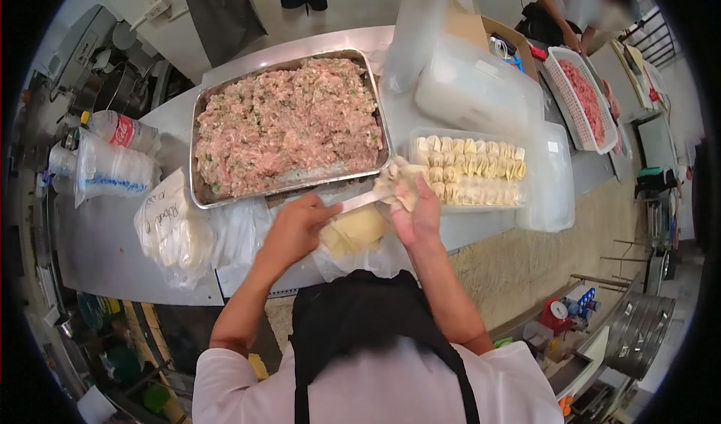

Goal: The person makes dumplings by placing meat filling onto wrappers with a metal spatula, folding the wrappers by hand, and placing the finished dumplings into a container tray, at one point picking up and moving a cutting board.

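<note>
My left hand (302,225) is closed on the handle end of a flat metal spatula (362,201), whose blade reaches right to the filling. In my right hand (420,217) lies a dumpling wrapper with meat on it (398,184), held by the fingers. Below the blade, a stack of yellowish wrappers (357,231) rests on plastic. A metal tray (197,135) heaped with ground meat mix (289,123) is behind my left hand. Right of my right hand, a clear container (481,205) holds rows of folded dumplings (473,159).
Clear plastic lids (481,86) lie behind and right of the dumplings. Bagged packs (176,229) and a bottle (124,131) stand at the left. Another person (574,7) is at the back right by a white basket of meat (582,97). A cardboard box (507,37) stands behind.
</note>
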